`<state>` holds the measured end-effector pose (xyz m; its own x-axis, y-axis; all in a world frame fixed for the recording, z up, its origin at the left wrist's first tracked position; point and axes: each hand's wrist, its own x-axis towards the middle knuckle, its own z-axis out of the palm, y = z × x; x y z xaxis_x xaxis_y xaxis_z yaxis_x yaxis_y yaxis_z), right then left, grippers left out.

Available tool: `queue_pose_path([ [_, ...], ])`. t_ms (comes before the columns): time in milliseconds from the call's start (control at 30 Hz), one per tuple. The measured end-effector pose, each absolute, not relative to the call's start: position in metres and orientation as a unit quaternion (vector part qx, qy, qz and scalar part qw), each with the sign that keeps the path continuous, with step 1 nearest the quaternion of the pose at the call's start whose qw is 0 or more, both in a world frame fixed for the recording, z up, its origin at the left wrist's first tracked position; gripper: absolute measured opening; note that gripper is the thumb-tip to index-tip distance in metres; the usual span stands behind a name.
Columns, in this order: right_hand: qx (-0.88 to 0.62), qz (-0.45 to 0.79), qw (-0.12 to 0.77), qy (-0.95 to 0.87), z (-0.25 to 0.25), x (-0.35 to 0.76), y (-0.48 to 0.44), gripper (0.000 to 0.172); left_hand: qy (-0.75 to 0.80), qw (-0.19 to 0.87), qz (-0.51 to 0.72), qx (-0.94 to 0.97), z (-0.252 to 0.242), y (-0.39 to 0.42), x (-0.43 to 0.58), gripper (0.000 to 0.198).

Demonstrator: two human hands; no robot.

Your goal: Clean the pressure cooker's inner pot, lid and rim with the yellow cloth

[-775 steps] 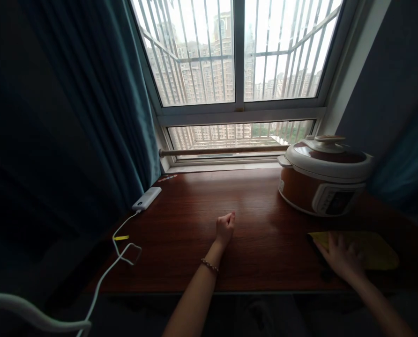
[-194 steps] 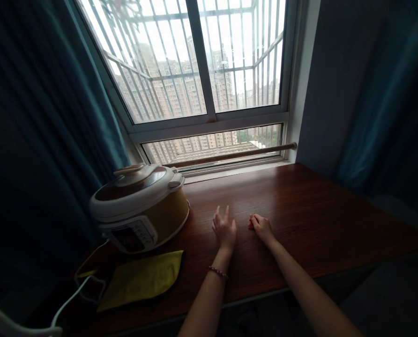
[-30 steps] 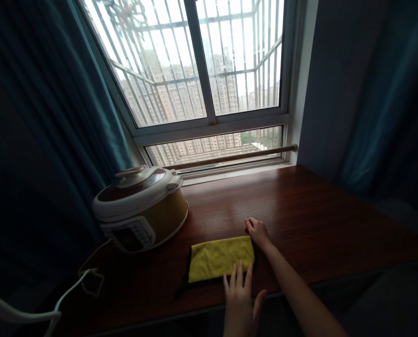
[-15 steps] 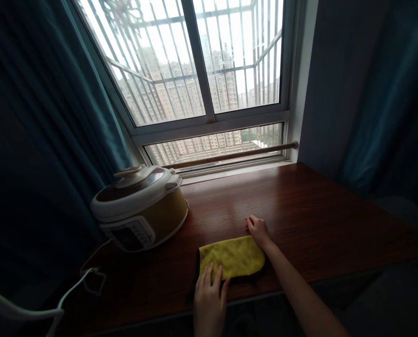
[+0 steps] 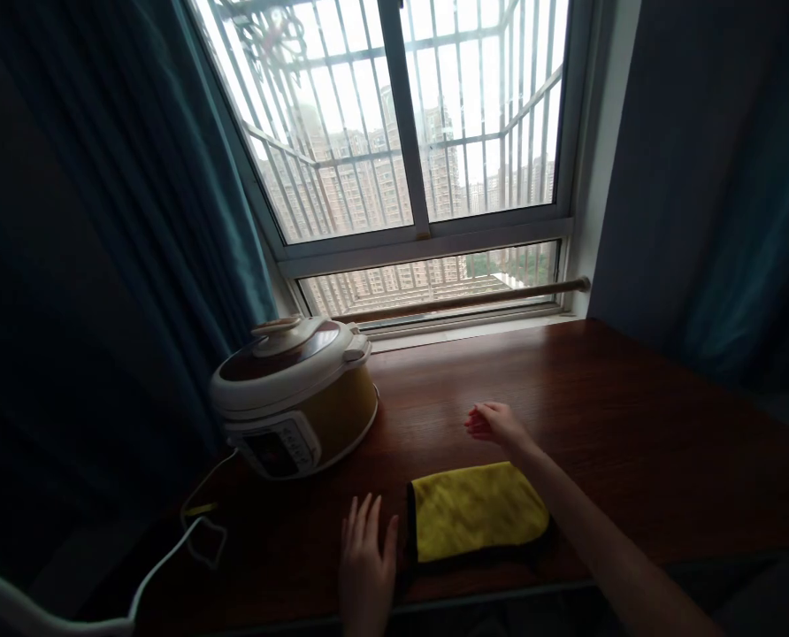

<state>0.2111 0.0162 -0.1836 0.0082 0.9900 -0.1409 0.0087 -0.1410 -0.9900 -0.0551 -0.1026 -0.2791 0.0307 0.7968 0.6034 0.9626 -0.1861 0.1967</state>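
Observation:
A folded yellow cloth [image 5: 478,511] with a dark border lies flat on the brown wooden table [image 5: 607,416]. Just left of the cloth, my left hand [image 5: 368,553] rests on the tabletop with its fingers spread, and it holds nothing. My right hand [image 5: 497,425] is beyond the cloth's far edge, its fingers loosely bent and pointing left, with nothing seen in them. My right forearm passes by the cloth's right end.
A white and gold electric cooker [image 5: 302,398] with a lid stands at the table's left side. White cords [image 5: 162,562] run near the left front. Behind the table is a barred window [image 5: 434,230] with a rail [image 5: 474,299], flanked by a blue curtain [image 5: 225,230].
My left hand has come off the cloth and moved left onto the table. My right hand has shifted away from the cloth, its fingers loosening. The view has swung slightly left.

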Motion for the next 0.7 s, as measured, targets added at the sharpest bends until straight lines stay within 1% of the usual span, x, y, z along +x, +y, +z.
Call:
queue_pose_path([
  [100,-0.476,0.619,0.420,-0.463,-0.137,0.166,0.047,0.026,-0.660,0.124,-0.280,-0.686,-0.284,-0.101,-0.055,0.047],
  [200,-0.460,0.651,0.395,-0.458,-0.094,0.112,0.085,0.030,-0.672,0.110,-0.260,-0.685,-0.284,-0.102,-0.051,0.046],
  [300,-0.472,0.642,0.389,-0.462,-0.064,0.060,0.119,0.044,-0.676,0.100,-0.251,-0.686,-0.282,-0.102,-0.052,0.044],
  [433,-0.499,0.631,0.358,-0.475,-0.043,0.017,0.150,0.054,-0.683,0.099,-0.239,-0.683,-0.279,-0.102,-0.054,0.041],
  [567,-0.524,0.632,0.314,-0.477,-0.036,0.007,0.170,0.054,-0.684,0.111,-0.234,-0.681,-0.275,-0.104,-0.051,0.038],
  [700,-0.549,0.615,0.299,-0.481,-0.036,0.005,0.182,0.054,-0.683,0.107,-0.238,-0.682,-0.271,-0.106,-0.050,0.036],
])
